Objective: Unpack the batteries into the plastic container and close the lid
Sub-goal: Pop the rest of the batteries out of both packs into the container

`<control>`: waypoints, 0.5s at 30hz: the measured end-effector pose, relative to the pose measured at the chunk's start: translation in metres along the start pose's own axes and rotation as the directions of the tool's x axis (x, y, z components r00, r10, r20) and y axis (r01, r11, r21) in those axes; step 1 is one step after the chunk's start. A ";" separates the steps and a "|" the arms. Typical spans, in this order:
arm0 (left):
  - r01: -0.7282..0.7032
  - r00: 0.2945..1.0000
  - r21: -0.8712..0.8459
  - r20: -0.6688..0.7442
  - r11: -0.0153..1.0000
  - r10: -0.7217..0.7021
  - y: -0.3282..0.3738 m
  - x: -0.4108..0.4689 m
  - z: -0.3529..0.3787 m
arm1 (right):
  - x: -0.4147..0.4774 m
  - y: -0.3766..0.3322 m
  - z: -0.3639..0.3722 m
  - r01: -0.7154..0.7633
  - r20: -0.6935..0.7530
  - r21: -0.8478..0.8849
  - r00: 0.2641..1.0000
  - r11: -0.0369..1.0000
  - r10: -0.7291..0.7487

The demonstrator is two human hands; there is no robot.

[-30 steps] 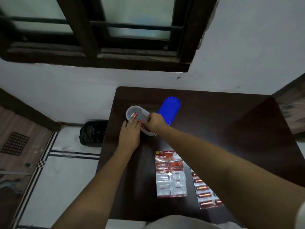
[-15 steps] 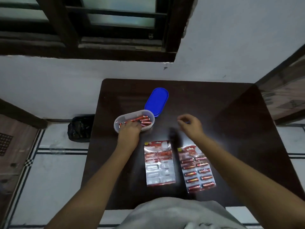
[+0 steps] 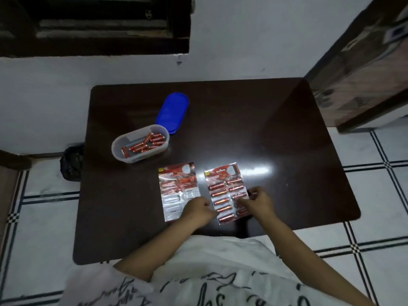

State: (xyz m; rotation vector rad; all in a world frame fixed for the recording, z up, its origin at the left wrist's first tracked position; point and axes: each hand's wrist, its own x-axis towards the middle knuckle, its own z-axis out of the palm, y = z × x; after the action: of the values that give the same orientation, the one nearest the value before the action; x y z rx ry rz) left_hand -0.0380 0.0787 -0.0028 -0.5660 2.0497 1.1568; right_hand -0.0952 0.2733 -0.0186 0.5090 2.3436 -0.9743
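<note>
A clear oval plastic container stands open at the table's left, with several red batteries lying loose inside. Its blue lid lies flat just behind it. Two blister packs lie near the front edge. The left pack is mostly emptied. The right pack holds several batteries. My left hand has curled fingers at the right pack's lower left edge and covers the left pack's bottom corner. My right hand pinches the right pack at its right edge, hiding a few cells.
The dark wooden table stands against a white wall under a window frame. A black bag sits on the tiled floor at the table's left. A wooden door is at the right. My lap in white cloth lies below the front edge.
My left hand left the container and came back to the right pack. My right hand dropped from above the packs onto the right pack's edge. The view tilted down.
</note>
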 end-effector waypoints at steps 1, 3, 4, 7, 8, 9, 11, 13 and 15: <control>0.058 0.998 -0.073 0.030 0.996 -0.056 -0.001 0.002 0.002 | 0.002 0.002 0.003 -0.017 0.019 0.016 1.000 1.000 0.016; 0.164 0.986 -0.270 0.066 0.949 -0.152 0.000 0.002 0.005 | 0.007 0.005 0.008 -0.051 0.075 0.046 0.996 0.998 0.047; 0.205 0.979 -0.355 0.078 0.912 -0.190 0.002 0.002 0.007 | 0.009 0.005 0.007 -0.065 0.110 0.053 0.992 0.996 0.059; 0.250 0.967 -0.469 0.071 0.847 -0.246 0.009 0.002 0.011 | 0.010 0.004 0.004 -0.043 0.190 0.088 0.981 0.995 0.026; 0.253 0.965 -0.479 0.065 0.841 -0.253 0.011 0.002 0.012 | 0.009 0.003 0.002 -0.015 0.200 0.104 0.980 0.994 -0.006; 0.257 0.963 -0.489 0.065 0.833 -0.260 0.012 0.002 0.013 | 0.009 0.004 0.000 0.017 0.210 0.126 0.977 0.992 -0.044; 0.268 0.960 -0.506 0.067 0.820 -0.272 0.015 0.000 0.015 | 0.009 0.008 -0.002 0.059 0.265 0.218 0.957 0.974 -0.117; 0.272 0.958 -0.513 0.061 0.814 -0.281 0.016 0.001 0.015 | 0.008 0.010 -0.003 0.034 0.340 0.338 0.928 0.941 -0.156; 0.278 0.955 -0.487 0.048 0.828 -0.292 0.016 0.001 0.014 | 0.007 0.012 -0.003 -0.023 0.406 0.444 0.897 0.896 -0.178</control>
State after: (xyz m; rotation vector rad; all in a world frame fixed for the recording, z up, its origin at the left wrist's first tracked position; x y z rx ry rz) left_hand -0.0443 0.0987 0.0003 -1.1019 1.6079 1.4908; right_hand -0.0956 0.2841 -0.0275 0.3144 1.7503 -1.5003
